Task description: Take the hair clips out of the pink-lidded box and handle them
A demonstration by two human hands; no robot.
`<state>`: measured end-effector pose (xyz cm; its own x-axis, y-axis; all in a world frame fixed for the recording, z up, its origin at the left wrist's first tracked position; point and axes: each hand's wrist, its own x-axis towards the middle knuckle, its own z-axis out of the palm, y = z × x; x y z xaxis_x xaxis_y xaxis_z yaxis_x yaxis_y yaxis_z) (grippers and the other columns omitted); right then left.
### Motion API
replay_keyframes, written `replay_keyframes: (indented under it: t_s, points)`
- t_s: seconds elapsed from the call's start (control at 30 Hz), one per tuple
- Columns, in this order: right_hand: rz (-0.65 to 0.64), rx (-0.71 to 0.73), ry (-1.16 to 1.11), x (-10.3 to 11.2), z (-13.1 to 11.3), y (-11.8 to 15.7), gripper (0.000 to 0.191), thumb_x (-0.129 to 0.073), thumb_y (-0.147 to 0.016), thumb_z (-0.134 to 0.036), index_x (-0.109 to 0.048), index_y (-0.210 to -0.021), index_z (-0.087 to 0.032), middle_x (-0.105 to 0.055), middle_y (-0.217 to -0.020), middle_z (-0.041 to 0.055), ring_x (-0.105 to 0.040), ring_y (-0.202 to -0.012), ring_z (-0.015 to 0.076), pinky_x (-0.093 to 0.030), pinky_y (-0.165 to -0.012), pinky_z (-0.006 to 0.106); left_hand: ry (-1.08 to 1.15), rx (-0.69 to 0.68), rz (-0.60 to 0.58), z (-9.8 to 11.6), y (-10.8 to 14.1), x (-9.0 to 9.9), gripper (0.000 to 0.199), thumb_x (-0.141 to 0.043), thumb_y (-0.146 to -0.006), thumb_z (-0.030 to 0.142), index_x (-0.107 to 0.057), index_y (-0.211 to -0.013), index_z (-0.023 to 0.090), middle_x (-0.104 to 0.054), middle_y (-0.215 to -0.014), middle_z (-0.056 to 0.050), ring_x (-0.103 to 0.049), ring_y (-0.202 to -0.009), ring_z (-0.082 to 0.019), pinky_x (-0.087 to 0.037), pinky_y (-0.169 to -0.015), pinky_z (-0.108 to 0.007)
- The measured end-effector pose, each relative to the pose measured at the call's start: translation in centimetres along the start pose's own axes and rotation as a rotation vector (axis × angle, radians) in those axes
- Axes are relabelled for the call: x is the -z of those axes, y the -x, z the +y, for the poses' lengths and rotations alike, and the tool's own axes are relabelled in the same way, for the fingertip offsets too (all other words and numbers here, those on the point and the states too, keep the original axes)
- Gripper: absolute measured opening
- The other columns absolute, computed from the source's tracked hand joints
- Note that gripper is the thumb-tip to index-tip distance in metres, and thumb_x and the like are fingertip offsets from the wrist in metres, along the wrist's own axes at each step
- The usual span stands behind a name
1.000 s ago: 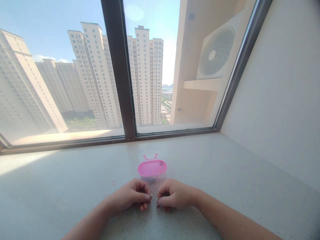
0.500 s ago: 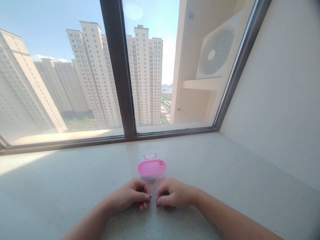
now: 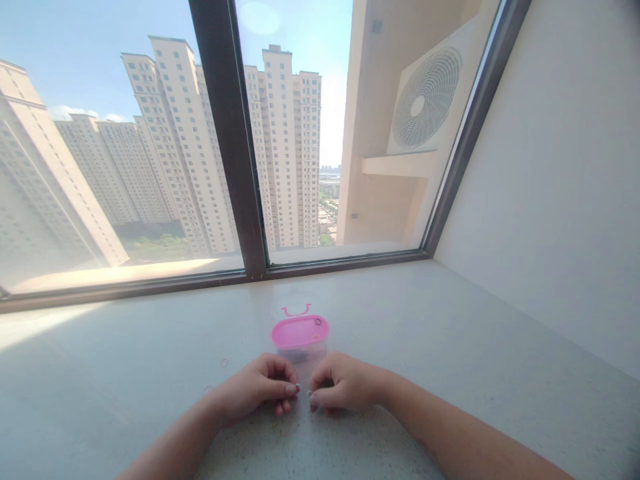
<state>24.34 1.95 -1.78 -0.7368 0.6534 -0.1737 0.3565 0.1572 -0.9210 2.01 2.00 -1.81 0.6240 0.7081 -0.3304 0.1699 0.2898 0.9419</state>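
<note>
Thumb and fingers of my left hand (image 3: 263, 387) pinch a small white piece (image 3: 299, 387), of which only the tip shows. Just to the right, my right hand (image 3: 345, 387) pinches another small white piece (image 3: 309, 394), mostly covered by the fingers. A narrow gap separates the two pieces, and their kind is too small to tell. Beyond the hands stands an oval box with a pink top (image 3: 295, 331) and see-through sides, something dark inside. A dark ring (image 3: 317, 321) and a small orange ring (image 3: 316, 337) lie on the top.
A pink handle-shaped piece (image 3: 296, 313) shows behind the box. Left of my left hand, a pale pink ring (image 3: 225, 362) and a fainter one (image 3: 208, 388) lie on the speckled sill (image 3: 125, 373). A dark-framed window (image 3: 255, 272) bounds the back, a white wall (image 3: 550, 200) the right.
The whole view has shifted slightly, so everything appears a little further left and up. Both hands keep their pinch, close together as before.
</note>
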Motion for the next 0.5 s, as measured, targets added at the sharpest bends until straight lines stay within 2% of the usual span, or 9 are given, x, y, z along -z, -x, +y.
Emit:
replay_keyframes:
  t_s: [0.23, 0.5]
  points:
    - [-0.01, 0.013, 0.025, 0.14, -0.04, -0.01, 0.012, -0.06, -0.074, -0.021, -0.068, -0.071, -0.011, -0.056, -0.054, -0.0025, -0.05, -0.046, 0.0059, -0.038, -0.044, 0.014, -0.005, 0.001, -0.004, 0.26, -0.02, 0.01, 0.024, -0.073, -0.069, 0.031, -0.062, -0.078, 0.012, -0.063, -0.06, 0.001, -0.056, -0.053, -0.009, -0.042, -0.055, -0.021]
    - [0.022, -0.044, -0.016, 0.06, -0.42, 0.17, 0.014, -0.056, -0.072, -0.014, -0.07, -0.074, -0.011, -0.057, -0.055, -0.0019, -0.051, -0.046, 0.0066, -0.04, -0.045, 0.015, -0.018, 0.0, 0.0, 0.47, 0.06, -0.4, 0.024, -0.074, -0.068, 0.031, -0.062, -0.076, 0.012, -0.063, -0.059, 0.001, -0.056, -0.053, -0.009, -0.043, -0.056, -0.022]
